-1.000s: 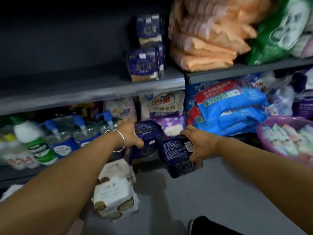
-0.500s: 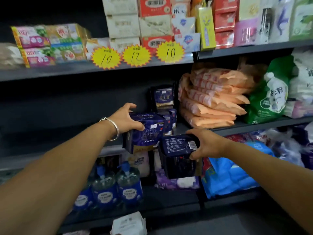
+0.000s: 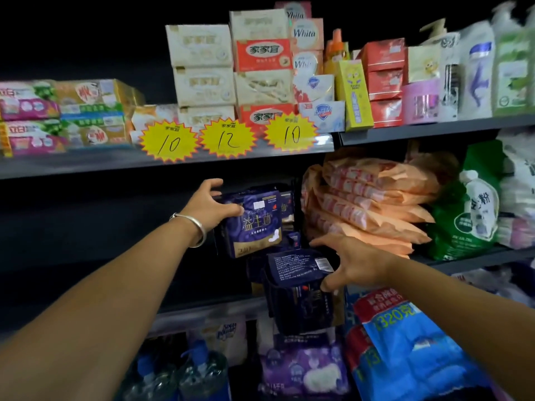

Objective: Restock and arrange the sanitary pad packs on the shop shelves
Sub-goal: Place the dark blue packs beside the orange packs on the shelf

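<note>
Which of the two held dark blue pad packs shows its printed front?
The dark blue plastic pad pack in the left hand; the right hand's pack shows small-print back.

So the pad pack up front is deep navy with swirly purple, a gold band along the bottom and white lettering. The second pack is plain dark blue with tiny white print. Price tags are bright yellow starbursts with black numbers. Stack of bags beside it is peachy orange with red stripes. Shelves are grey. The pouch is green and white, and the bangle silver.
</note>
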